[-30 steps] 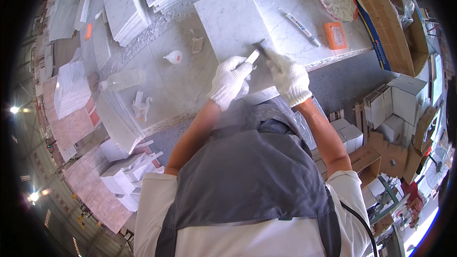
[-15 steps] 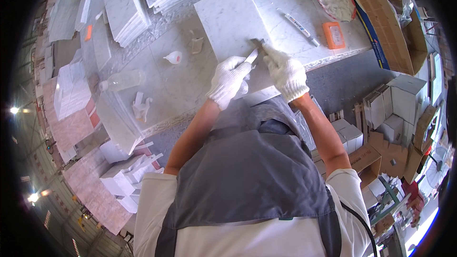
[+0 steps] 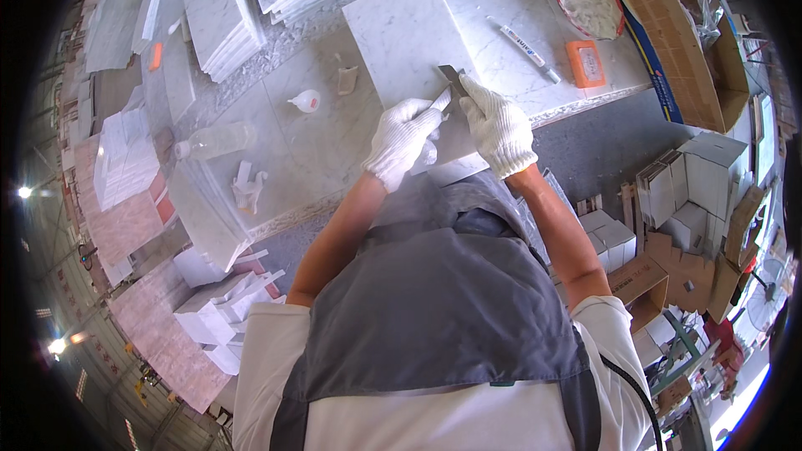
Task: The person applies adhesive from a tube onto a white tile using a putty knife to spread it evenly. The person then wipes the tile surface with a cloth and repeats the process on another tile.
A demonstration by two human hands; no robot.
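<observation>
Both my hands wear white knitted gloves and meet over the near edge of a pale veined marble tile (image 3: 405, 38) on the bench. My left hand (image 3: 403, 140) is closed around a thin pale strip (image 3: 442, 101) that points up toward my right hand. A flat dark blade, like a small scraper (image 3: 451, 77), sticks out of my closed right hand (image 3: 499, 127), just above the strip's tip. Whether blade and strip touch, I cannot tell. The scraper's handle is hidden in the glove.
Right of the tile lie a paint marker (image 3: 524, 46), an orange block (image 3: 586, 63) and a red-rimmed dish of white paste (image 3: 588, 2). A cardboard box (image 3: 660, 42) stands beyond. Leftward are a small white nozzle bottle (image 3: 306, 101), a clear bottle (image 3: 219, 140) and stacked tiles (image 3: 219, 21).
My right hand has shifted slightly left, and the dark blade has swung so more of its flat side shows, tip up and left. My left hand has barely moved.
</observation>
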